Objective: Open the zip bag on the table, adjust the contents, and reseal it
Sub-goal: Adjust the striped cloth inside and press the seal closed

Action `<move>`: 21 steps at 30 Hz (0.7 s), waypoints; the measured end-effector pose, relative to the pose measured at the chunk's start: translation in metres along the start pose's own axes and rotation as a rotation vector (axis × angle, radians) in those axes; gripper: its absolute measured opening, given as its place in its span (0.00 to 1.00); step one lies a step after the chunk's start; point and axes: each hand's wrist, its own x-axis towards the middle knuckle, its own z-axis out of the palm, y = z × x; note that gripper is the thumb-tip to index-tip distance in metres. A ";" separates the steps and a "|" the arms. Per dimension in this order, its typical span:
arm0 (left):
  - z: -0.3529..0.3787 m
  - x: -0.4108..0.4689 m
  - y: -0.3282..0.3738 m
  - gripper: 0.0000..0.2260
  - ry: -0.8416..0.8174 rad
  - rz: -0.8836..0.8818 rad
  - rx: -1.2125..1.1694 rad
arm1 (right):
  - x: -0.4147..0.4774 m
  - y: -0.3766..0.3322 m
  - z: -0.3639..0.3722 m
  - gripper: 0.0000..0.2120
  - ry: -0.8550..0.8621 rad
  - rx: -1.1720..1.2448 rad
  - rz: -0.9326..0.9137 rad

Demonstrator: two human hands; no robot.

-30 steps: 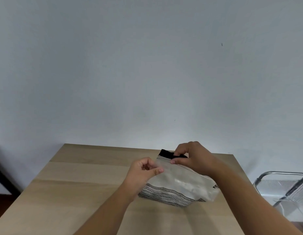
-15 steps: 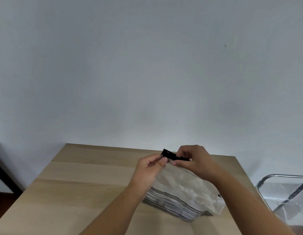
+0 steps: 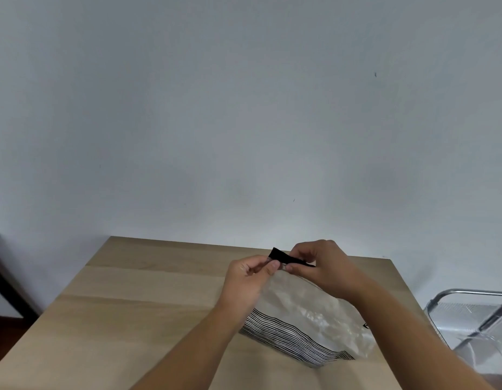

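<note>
A clear plastic zip bag (image 3: 306, 308) stands tilted on the wooden table (image 3: 148, 305). It has thin black stripes along its lower part and a black zip strip (image 3: 283, 257) at the top. My left hand (image 3: 251, 273) pinches the bag's top edge at the near left end of the strip. My right hand (image 3: 320, 261) pinches the same edge just to the right, fingers over the strip. The two hands' fingertips almost touch. What is inside the bag is too hazy to make out.
A plain grey wall rises behind the table's far edge. A metal-framed stool or step (image 3: 475, 316) stands beside the table's right side. A dark piece of furniture (image 3: 5, 280) sits at the far left, off the table.
My left hand has moved up and right along the bag's top until it meets my right hand at the black strip. The bag has shifted slightly right and tilted more.
</note>
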 end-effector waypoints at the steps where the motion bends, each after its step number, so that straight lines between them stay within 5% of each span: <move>1: 0.000 0.000 0.000 0.08 0.010 0.001 0.007 | 0.000 0.000 0.001 0.04 -0.002 -0.021 -0.001; 21: 0.001 0.003 -0.004 0.06 0.065 -0.017 0.046 | 0.000 0.003 0.003 0.08 -0.015 -0.062 0.011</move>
